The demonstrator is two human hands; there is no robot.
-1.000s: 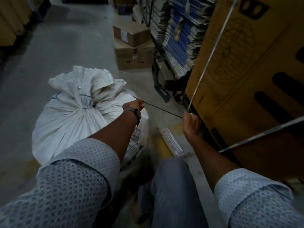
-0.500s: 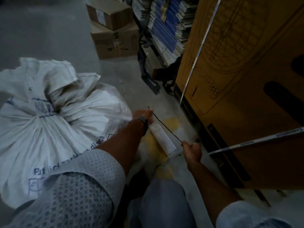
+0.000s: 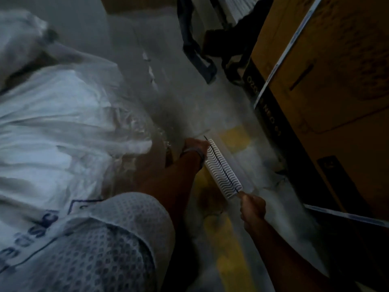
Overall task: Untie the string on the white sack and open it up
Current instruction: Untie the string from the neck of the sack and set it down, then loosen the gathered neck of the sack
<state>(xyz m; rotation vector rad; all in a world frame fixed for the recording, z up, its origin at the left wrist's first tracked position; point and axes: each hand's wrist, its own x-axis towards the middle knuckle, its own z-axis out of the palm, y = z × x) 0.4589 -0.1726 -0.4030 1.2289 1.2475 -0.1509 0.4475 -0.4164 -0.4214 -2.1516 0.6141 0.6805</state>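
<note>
At five o'clock the right hand (image 3: 252,207) pinches a dark string (image 3: 221,165); the left hand (image 3: 194,145) grips its other end, white sack (image 3: 63,123) at nine o'clock.

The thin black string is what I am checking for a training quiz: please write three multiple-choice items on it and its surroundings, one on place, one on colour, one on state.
1. Where does the thin black string run?
A. Across the white wavy-patterned strip on the floor
B. Around the big brown cardboard box
C. Over the patterned shirt sleeve

2. What colour are the painted patches on the grey floor near the hands?
A. Red
B. Yellow
C. Green

3. How is the string held?
A. Lying loose on the floor
B. Dangling from one hand
C. Stretched between both hands

Answers: 
1 A, the string crosses the white wavy-patterned strip lengthwise. 
2 B, the yellow patches show beside the strip. 
3 C, the left hand and the right hand hold its ends and it runs straight.
</note>
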